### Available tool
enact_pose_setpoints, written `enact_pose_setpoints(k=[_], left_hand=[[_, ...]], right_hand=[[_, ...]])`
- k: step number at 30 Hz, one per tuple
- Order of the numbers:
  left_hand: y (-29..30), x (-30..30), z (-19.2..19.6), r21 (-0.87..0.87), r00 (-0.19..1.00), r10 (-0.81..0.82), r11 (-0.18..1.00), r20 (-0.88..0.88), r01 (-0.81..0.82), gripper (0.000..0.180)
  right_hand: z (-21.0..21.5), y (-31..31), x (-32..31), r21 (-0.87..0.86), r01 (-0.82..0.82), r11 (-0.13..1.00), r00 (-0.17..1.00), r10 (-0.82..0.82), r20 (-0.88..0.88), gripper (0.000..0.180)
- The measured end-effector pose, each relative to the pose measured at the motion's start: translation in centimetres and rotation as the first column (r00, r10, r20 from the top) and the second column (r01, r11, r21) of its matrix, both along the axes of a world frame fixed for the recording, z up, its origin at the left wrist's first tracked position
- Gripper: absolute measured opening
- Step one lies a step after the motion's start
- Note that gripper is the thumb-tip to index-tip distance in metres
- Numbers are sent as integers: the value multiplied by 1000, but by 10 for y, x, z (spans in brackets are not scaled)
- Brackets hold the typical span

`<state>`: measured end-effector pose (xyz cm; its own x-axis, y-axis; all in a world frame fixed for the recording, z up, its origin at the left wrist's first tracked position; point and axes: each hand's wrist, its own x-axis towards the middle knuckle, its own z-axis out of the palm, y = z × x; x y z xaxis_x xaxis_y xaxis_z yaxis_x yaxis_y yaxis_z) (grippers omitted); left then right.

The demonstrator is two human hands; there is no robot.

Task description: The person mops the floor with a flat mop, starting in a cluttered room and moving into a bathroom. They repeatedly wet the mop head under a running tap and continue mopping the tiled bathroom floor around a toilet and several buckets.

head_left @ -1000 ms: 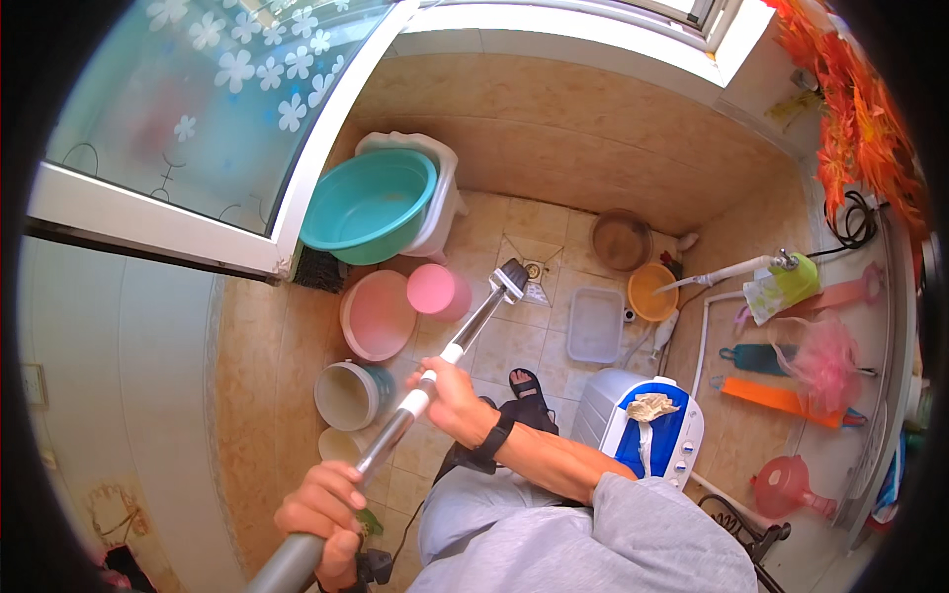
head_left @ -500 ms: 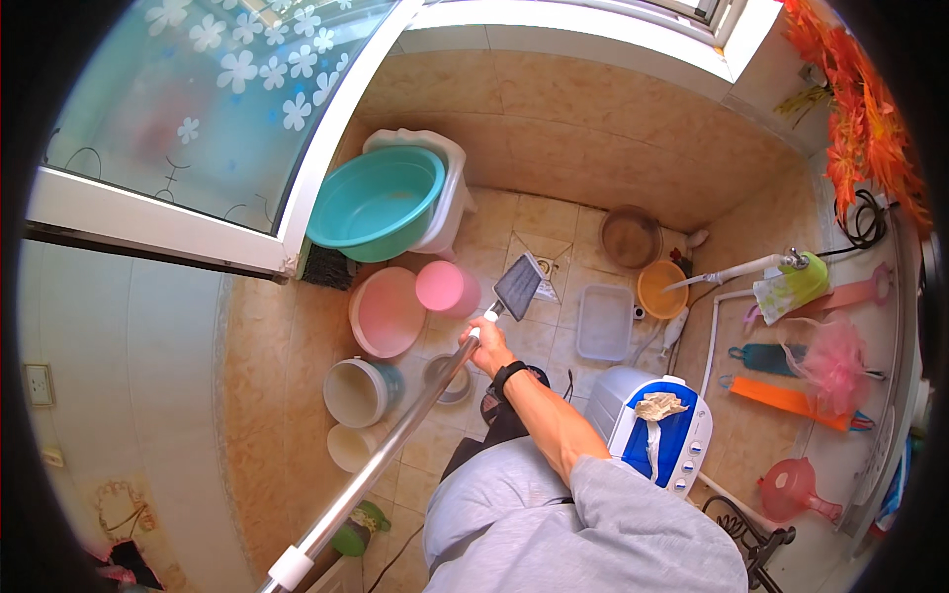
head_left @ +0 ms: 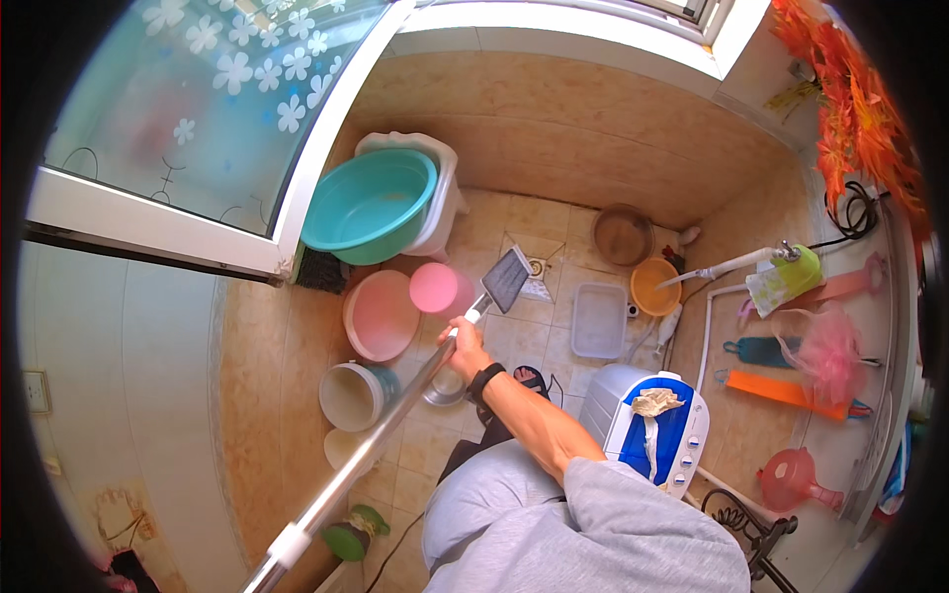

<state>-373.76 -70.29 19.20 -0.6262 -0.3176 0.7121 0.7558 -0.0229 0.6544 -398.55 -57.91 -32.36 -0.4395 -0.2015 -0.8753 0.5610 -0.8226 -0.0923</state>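
Right hand (head_left: pixel 463 341) curled tight around long metal pole (head_left: pixel 395 415), near its flat grey head (head_left: pixel 507 279) hovering over tiled floor (head_left: pixel 514 341) beside floor drain (head_left: pixel 536 267) and pink bowl (head_left: pixel 433 288), left hand out of sight, pole's lower end cut off by frame edge

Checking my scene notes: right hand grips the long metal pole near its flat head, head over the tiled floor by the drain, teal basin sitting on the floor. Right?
One slip: the teal basin is not on the floor; it rests on top of the white toilet. The rest holds: the right hand grips the metal pole near its flat head, over the tiled floor by the drain. The head view shows it.
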Motion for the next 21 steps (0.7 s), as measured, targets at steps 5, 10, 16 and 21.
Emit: enact_pose_setpoints(k=[5,10,16,21], left_hand=[[10,-38,-88,43,963,34,998,268,-47,23],[35,-71,-151,-141,871,-14,985,491,95,32],[27,-61,-117,-72,921,-60,993,384,95,25],[2,-8,-18,-28,990,74,997,117,-71,20]], right_hand=[[86,-21,37,-143,-30,989,999,27,-24,10],[142,-19,57,-233,-31,972,1000,30,-10,14],[104,-14,51,-323,-69,944,997,53,-57,13],[12,-2,13,-118,-104,988,993,97,-64,13]])
